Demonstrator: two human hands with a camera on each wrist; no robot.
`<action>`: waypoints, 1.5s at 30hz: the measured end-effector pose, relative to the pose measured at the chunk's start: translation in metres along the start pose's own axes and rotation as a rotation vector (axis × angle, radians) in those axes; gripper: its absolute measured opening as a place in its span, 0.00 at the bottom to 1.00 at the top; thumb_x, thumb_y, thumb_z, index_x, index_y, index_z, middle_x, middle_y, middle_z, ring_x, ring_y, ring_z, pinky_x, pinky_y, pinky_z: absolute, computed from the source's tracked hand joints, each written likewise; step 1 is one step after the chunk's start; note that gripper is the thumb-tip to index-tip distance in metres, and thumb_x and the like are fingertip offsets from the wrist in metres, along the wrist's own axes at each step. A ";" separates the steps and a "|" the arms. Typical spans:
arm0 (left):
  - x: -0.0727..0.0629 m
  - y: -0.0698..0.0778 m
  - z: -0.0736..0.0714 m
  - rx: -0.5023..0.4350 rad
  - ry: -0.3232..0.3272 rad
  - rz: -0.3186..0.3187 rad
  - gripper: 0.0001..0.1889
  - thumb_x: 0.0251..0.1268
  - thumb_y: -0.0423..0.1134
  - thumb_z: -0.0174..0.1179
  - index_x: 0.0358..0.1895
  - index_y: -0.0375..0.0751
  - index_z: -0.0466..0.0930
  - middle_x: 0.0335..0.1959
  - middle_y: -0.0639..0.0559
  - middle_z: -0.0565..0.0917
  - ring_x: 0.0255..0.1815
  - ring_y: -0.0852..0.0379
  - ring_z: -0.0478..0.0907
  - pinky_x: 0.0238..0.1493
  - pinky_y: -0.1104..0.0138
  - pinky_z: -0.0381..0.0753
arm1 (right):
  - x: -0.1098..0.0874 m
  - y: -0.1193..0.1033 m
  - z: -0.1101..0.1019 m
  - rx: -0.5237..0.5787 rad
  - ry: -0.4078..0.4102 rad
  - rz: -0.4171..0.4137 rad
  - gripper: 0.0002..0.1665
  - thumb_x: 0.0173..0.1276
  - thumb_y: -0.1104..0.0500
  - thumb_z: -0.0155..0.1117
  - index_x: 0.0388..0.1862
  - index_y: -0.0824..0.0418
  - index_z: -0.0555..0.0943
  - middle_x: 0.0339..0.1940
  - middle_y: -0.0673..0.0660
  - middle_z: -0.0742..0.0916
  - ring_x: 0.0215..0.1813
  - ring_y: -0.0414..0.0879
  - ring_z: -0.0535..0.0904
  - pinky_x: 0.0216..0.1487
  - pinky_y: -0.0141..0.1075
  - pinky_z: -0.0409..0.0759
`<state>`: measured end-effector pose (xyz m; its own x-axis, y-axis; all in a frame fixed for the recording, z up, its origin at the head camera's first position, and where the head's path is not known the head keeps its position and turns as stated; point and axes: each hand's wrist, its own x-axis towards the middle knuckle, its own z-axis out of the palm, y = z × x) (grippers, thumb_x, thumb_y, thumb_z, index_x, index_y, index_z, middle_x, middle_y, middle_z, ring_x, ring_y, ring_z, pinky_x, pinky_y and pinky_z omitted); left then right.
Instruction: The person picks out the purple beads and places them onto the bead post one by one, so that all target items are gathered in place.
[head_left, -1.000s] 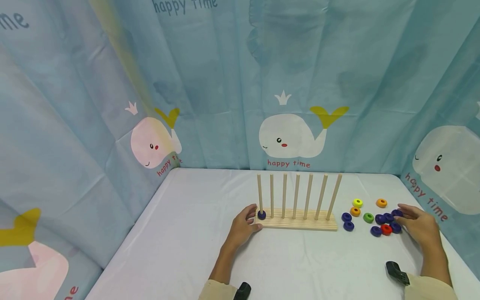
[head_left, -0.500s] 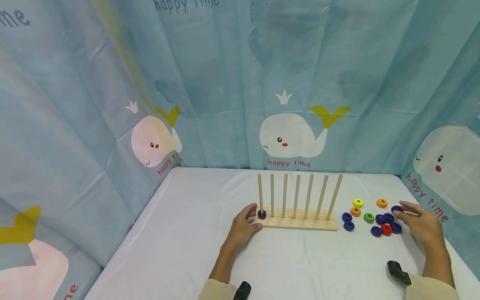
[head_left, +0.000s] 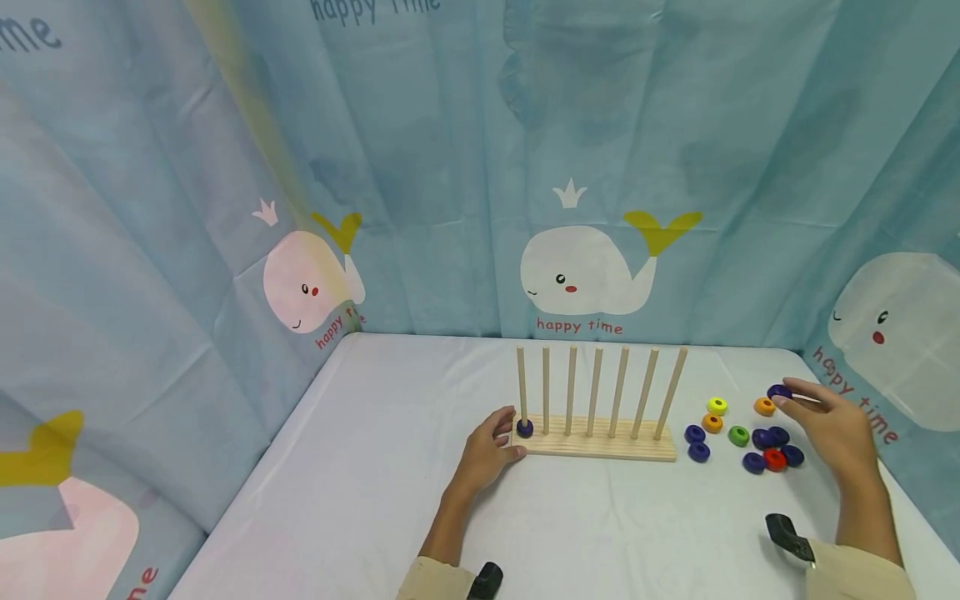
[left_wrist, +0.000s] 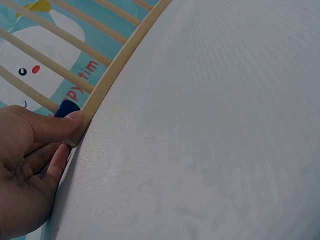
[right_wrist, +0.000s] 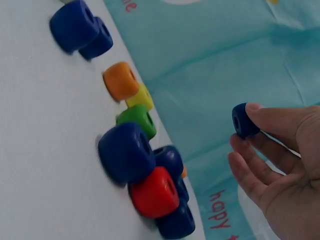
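My left hand (head_left: 483,457) grips the left end of a wooden peg stand (head_left: 600,448), a flat base with a row of several upright pegs. In the left wrist view the thumb (left_wrist: 62,125) lies on the base's end with a finger below it. One dark blue bead (head_left: 525,428) sits at the foot of the leftmost peg. At the right, my right hand (head_left: 838,429) pinches another blue bead (right_wrist: 242,120) between thumb and fingertips, raised above the table. Its hole shows in the right wrist view.
Loose beads lie right of the stand: several blue ones (head_left: 753,463), a red one (head_left: 775,459), a green one (head_left: 738,436), a yellow one (head_left: 717,406) and two orange ones (head_left: 712,423). A white cloth covers the table (head_left: 360,475); blue whale-print curtain (head_left: 435,275) hangs behind.
My right hand has picked up a blue bead from the right edge of the group and moved it up and slightly left. The left hand and the stand have stayed put.
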<state>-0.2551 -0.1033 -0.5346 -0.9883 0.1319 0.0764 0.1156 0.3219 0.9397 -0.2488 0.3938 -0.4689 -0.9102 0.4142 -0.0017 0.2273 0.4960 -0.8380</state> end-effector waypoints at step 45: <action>0.000 0.003 0.000 -0.008 0.003 0.009 0.38 0.62 0.26 0.72 0.77 0.34 0.70 0.70 0.36 0.79 0.71 0.39 0.77 0.73 0.54 0.81 | -0.047 -0.096 0.022 0.029 0.150 -0.491 0.29 0.77 0.50 0.69 0.71 0.63 0.81 0.59 0.55 0.83 0.49 0.16 0.72 0.47 0.07 0.74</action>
<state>-0.2552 -0.1027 -0.5319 -0.9875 0.1319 0.0857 0.1236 0.3136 0.9415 -0.2351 0.3100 -0.3998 -0.8469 0.2438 0.4725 -0.2261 0.6391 -0.7351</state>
